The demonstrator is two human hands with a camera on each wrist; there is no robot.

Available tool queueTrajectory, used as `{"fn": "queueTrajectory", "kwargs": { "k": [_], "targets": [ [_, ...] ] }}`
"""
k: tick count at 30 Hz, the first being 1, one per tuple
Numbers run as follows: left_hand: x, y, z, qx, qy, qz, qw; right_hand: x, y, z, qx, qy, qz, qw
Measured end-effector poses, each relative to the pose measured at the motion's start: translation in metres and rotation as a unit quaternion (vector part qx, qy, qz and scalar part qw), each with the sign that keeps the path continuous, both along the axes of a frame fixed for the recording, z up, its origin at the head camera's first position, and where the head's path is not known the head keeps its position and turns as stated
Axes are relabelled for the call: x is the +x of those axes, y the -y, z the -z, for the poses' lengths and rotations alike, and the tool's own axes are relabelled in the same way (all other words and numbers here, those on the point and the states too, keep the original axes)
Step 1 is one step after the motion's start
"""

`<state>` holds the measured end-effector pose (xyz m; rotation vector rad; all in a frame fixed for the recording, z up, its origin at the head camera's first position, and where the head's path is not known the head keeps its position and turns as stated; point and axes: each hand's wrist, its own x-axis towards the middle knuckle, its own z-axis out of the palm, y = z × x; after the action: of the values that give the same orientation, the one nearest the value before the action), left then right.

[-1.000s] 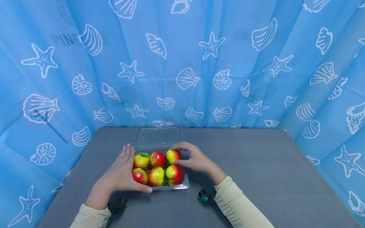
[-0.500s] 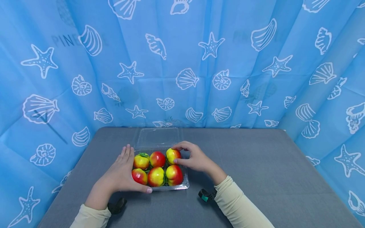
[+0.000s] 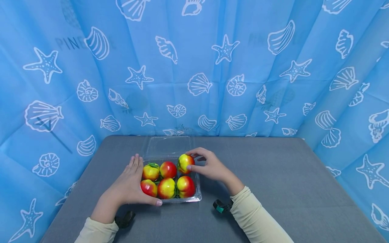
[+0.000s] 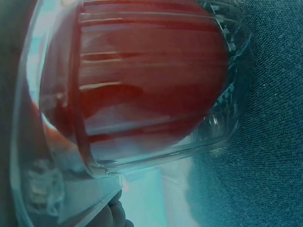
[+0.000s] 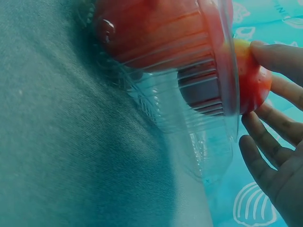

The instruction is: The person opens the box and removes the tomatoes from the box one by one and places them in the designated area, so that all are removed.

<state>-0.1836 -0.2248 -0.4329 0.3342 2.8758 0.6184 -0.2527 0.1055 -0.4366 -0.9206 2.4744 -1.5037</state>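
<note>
A clear plastic clamshell box (image 3: 198, 195) stands in the head view with several red-and-yellow peaches (image 3: 166, 188) in it, some showing green leaves. My right hand (image 3: 211, 167) pinches the back-right peach (image 3: 184, 163) between thumb and fingers. In the right wrist view that peach (image 5: 253, 78) is partly above the box rim, its lower part seen through the ribbed wall. My left hand (image 3: 127, 187) lies along the left side of the box, fingers straight, thumb stretched along the front edge. Through the wall, the left wrist view shows a red peach (image 4: 151, 75) up close.
The box's clear lid (image 3: 168, 145) lies folded back behind it. All this is on a grey cloth-covered table (image 3: 273, 189). A blue curtain (image 3: 194, 50) with shells and starfish hangs round the back and sides. Dark wrist devices (image 3: 223, 206) sit under both wrists.
The right hand has lifted the back-right peach slightly, moving it a little up and to the right. The left hand and the box have stayed in place.
</note>
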Motion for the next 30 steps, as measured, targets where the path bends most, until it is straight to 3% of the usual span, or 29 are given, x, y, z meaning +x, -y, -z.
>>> {"fn": "queueTrajectory", "kwargs": {
  "k": [18, 30],
  "targets": [
    [0.001, -0.001, -0.002, 0.006, 0.01, 0.0, 0.9999, -0.003, -0.011, -0.007, -0.026, 0.029, 0.008, 0.999],
    [0.0, 0.0, 0.0, 0.005, 0.009, 0.0, 0.9999, -0.006, -0.019, -0.011, 0.002, 0.033, 0.014, 0.999]
  ]
}}
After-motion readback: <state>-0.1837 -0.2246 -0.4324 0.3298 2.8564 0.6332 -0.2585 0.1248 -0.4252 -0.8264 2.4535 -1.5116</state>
